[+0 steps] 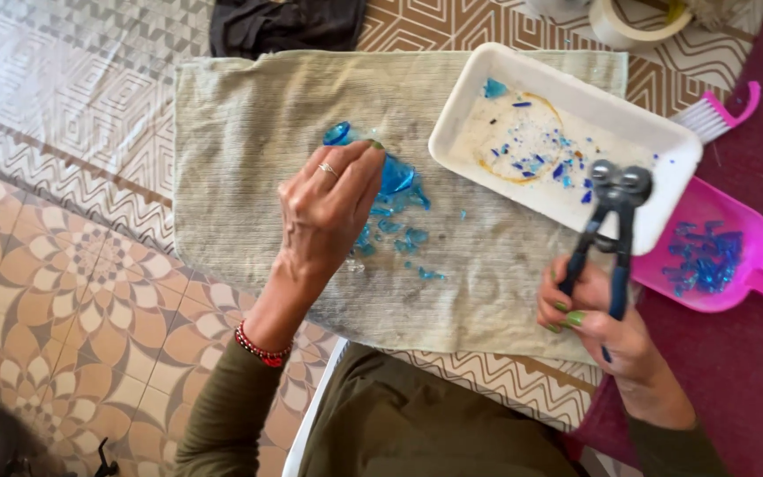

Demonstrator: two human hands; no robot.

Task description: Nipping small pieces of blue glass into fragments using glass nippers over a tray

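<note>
My left hand [328, 208] hovers over a beige cloth [249, 177], its fingertips pinching a piece of blue glass [396, 175]. More blue glass pieces [404, 238] lie scattered on the cloth just under and to the right of that hand. My right hand [589, 318] grips the blue handles of wheeled glass nippers [615, 208], whose round metal jaws rest at the near edge of a white rectangular tray [664, 141]. The tray holds several small blue chips [532, 159] and a yellowish ring stain.
A pink dustpan [748, 252] with blue glass shards lies right of the tray, a pink brush [717, 115] behind it. A tape roll [629, 26] and dark fabric [284, 25] sit at the far edge. The patterned tablecloth ends near my lap.
</note>
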